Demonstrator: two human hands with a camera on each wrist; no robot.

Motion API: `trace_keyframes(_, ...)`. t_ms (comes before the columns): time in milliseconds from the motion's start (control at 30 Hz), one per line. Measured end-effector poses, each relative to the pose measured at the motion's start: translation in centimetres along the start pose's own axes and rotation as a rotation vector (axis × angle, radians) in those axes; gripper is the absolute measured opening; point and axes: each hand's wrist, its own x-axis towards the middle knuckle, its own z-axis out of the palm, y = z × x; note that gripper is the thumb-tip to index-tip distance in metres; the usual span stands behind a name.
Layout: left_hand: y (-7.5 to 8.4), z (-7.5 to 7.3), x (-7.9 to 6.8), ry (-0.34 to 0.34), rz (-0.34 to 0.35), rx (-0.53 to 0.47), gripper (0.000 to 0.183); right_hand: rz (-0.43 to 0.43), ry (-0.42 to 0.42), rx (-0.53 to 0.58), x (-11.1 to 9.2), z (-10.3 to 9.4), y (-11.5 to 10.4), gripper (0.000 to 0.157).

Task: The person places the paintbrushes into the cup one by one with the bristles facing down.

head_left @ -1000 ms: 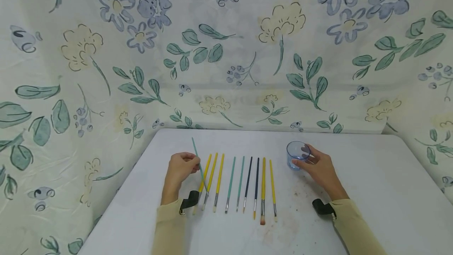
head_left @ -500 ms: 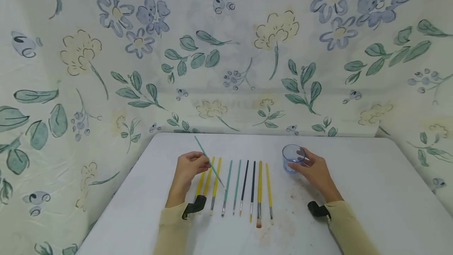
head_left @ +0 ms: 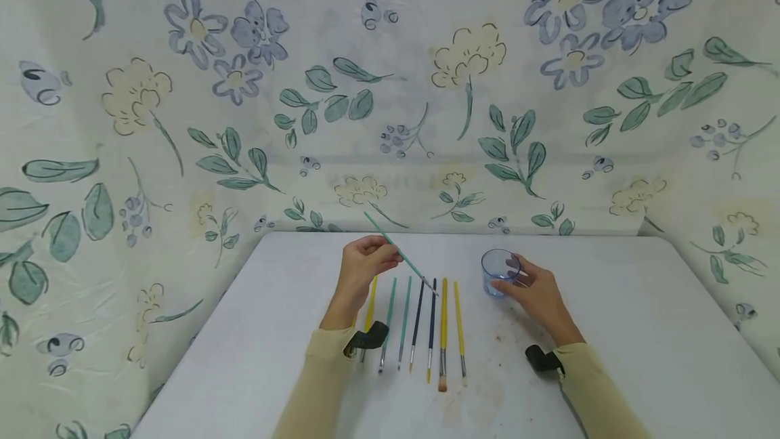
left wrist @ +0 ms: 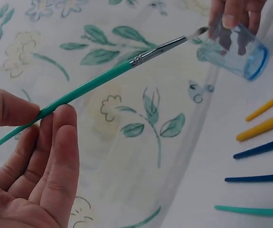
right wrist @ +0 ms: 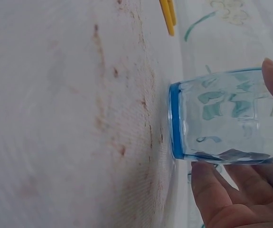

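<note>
My left hand (head_left: 365, 266) pinches a thin teal paintbrush (left wrist: 91, 86) between thumb and fingers, partway along its handle. The brush slants down to the right, its metal ferrule and bristle tip pointing toward the glass and overlapping the dark blue handles in the head view. A clear, blue-tinted glass (head_left: 500, 273) stands upright at the right, its mouth up. Around its right side curl the thumb and fingers of my right hand (head_left: 536, 293). In the right wrist view the glass's thick blue base (right wrist: 175, 121) sits at the tabletop.
Between the hands lies a row of brushes: yellow ones (head_left: 443, 324), dark blue ones (head_left: 432, 324) and teal ones (head_left: 405, 320), bristles toward me. My left forearm covers part of the row's left end. Brown specks mark the white table (head_left: 640, 330). Floral cloth (head_left: 341, 120) hangs behind.
My left hand has lifted the teal brush and carried it rightward over the row, toward the glass. My right hand keeps its grip on the glass; the head view has shifted slightly.
</note>
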Motion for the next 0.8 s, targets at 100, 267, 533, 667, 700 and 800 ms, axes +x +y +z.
trace_keyframes(100,0.3,1.1,0.9,-0.018,0.028,0.002,0.015,-0.004,0.001,-0.002,0.0,0.0,0.0,0.102)
trace_keyframes(267,0.5,2.9,2.1,-0.02,0.07,0.01,0.014,-0.012,-0.002,-0.008,0.0,0.0,-0.1,0.102)
trace_keyframes(533,-0.1,5.1,3.6,-0.02,0.073,-0.008,0.017,-0.011,-0.004,-0.003,0.0,0.1,-0.3,0.099)
trace_keyframes(667,-0.3,6.0,4.3,-0.034,0.082,-0.005,0.021,0.0,-0.008,0.005,0.0,0.0,-0.3,0.099)
trace_keyframes(700,-0.3,6.3,4.5,-0.039,0.082,-0.005,0.022,0.003,-0.009,0.006,0.0,-0.1,-0.3,0.099)
trace_keyframes(800,-0.6,7.1,5.0,-0.052,0.075,-0.005,0.023,0.001,-0.014,0.01,0.0,-0.1,-0.3,0.1)
